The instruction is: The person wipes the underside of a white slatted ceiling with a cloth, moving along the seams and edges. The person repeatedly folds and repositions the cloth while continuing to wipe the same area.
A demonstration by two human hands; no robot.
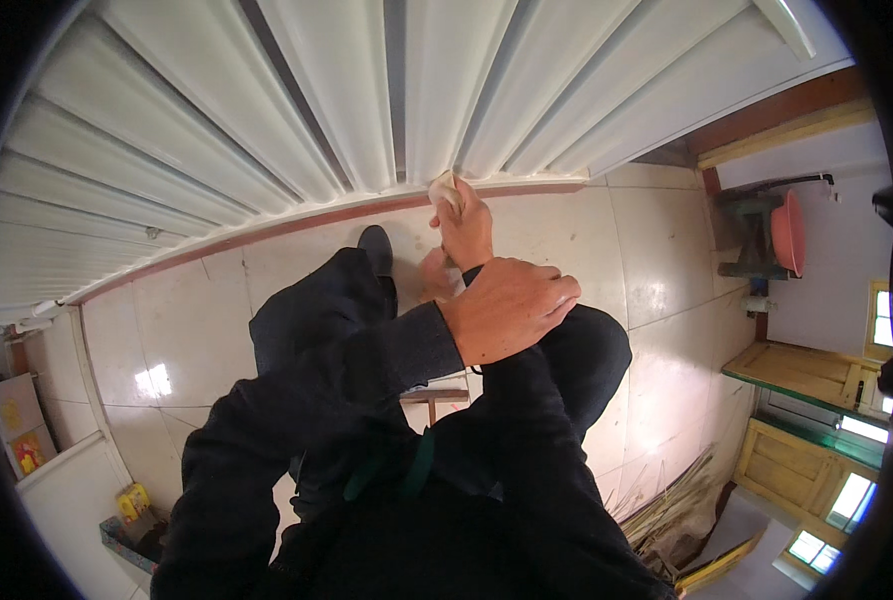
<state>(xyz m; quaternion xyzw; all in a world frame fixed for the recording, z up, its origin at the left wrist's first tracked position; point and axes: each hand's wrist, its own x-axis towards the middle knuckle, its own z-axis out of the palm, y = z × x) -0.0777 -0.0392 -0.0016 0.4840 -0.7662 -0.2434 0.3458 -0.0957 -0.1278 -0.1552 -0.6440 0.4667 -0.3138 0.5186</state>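
Note:
My right hand [467, 232] grips a pale, crumpled cloth [445, 189] and presses it to the lower edge of a white column radiator [439, 97]. The cloth sits at the foot of the upright columns. Lying across my right forearm just behind the wrist is my left hand [506, 309], its back towards me and its fingers bent. The left palm is hidden, so whether it grips the dark sleeve does not show. Both arms wear dark sleeves and cross over my bent legs. A dark shoe [376, 249] stands on the tiled floor near the radiator.
A small wooden stool [435, 395] shows between my legs. To the right are a pink basin [788, 234] on a dark green stand and yellow wooden doors [803, 375]. Dry stalks [664, 495] lie behind right. At left stands a patterned box [125, 547] with a yellow packet [132, 501].

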